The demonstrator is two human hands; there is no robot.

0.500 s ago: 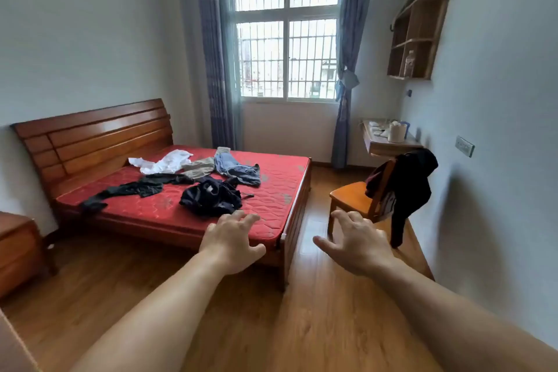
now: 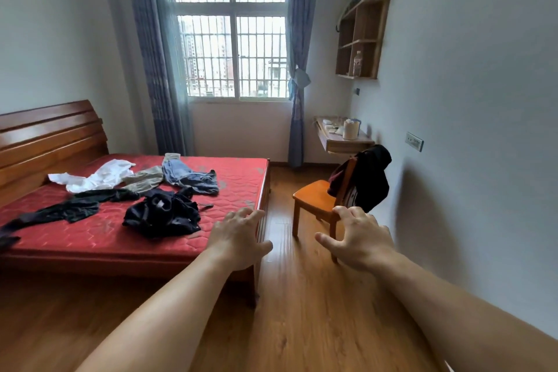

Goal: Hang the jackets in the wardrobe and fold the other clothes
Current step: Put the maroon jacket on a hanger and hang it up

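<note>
Hands: left hand (image 2: pixel 238 240) and right hand (image 2: pixel 360 240) both empty, fingers loosely spread. Dark jacket (image 2: pixel 367 178) draped on chair (image 2: pixel 317 196); other clothes (image 2: pixel 163 214) strewn on bed (image 2: pixel 235 184). Risk: a tug on the jacket could tip the light chair.

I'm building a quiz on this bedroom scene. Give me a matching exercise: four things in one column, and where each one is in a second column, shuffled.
Things:
1. white garment
2. dark jacket
3. plastic bottle
4. right hand

Places:
A. on the wall shelf
B. in the air in front of the chair, holding nothing
C. on the red mattress, near the headboard
D. draped over the chair's back

Pairs: 1-C, 2-D, 3-A, 4-B
</note>
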